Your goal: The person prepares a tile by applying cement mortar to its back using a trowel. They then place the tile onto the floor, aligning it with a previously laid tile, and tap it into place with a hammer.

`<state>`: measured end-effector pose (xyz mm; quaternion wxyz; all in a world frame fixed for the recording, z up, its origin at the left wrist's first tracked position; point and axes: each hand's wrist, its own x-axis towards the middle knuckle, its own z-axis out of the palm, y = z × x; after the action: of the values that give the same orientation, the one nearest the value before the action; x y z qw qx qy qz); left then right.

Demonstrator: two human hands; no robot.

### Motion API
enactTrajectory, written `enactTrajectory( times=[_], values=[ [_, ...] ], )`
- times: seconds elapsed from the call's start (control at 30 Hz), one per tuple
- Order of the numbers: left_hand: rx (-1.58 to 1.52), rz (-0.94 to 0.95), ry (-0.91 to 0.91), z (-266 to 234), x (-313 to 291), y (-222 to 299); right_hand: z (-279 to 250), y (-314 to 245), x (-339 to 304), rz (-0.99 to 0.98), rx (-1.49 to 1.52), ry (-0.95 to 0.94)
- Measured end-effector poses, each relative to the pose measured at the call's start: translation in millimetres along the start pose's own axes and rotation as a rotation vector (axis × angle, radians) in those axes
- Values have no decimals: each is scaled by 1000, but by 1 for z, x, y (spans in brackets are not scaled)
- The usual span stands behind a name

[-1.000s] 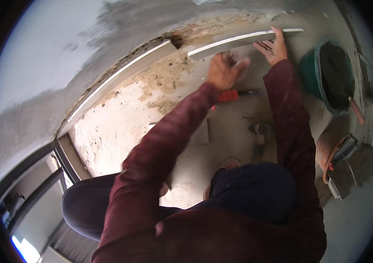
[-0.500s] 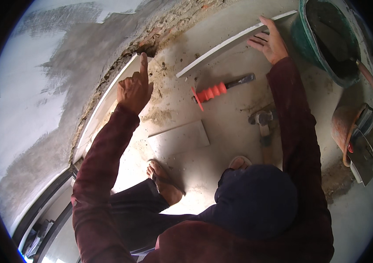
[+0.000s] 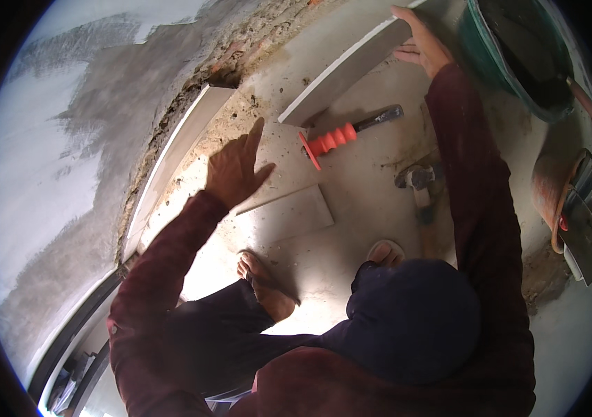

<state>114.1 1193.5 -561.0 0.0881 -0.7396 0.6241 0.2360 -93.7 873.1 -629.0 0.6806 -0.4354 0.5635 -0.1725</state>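
My right hand (image 3: 426, 46) grips a long pale tile strip (image 3: 351, 73) near its far end, thumb over the top edge. The strip stands on its edge and slants down to the left. My left hand (image 3: 233, 169) is over the floor, holding nothing, with index finger and thumb stretched apart. Just left of it another pale tile strip (image 3: 174, 142) stands along the base of the wall. A cold chisel (image 3: 338, 139) with a red ribbed grip and hand guard lies near the held strip's lower end.
A flat loose tile (image 3: 289, 215) lies ahead of my feet. A hammer (image 3: 418, 182) is to its right. At far right stand a green bucket (image 3: 480, 52) of grey material and an orange-brown container (image 3: 552, 191) with tools. The wall's rough broken edge (image 3: 219, 66) runs along the left.
My left hand has moved down and right, away from the wall strip's far end, and its thumb has spread. My right hand has lifted and tilted the held strip, showing more of its face.
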Motion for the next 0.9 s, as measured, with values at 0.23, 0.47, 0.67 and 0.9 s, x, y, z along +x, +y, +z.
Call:
enactTrajectory(
  times=[0.23, 0.47, 0.67, 0.9],
  values=[
    [-755, 57, 500, 44, 56, 40, -18, -16, 16, -64, -269, -161],
    [-1359, -139, 282, 59, 90, 45, -8, -8, 31, -150, -735, 419],
    [-1315, -148, 143, 54, 99, 29, -18, -7, 16, -110, -768, 378],
    [-1173, -158, 64, 49, 106, 19, -95, 28, -121, -254, -507, 3]
  ],
)
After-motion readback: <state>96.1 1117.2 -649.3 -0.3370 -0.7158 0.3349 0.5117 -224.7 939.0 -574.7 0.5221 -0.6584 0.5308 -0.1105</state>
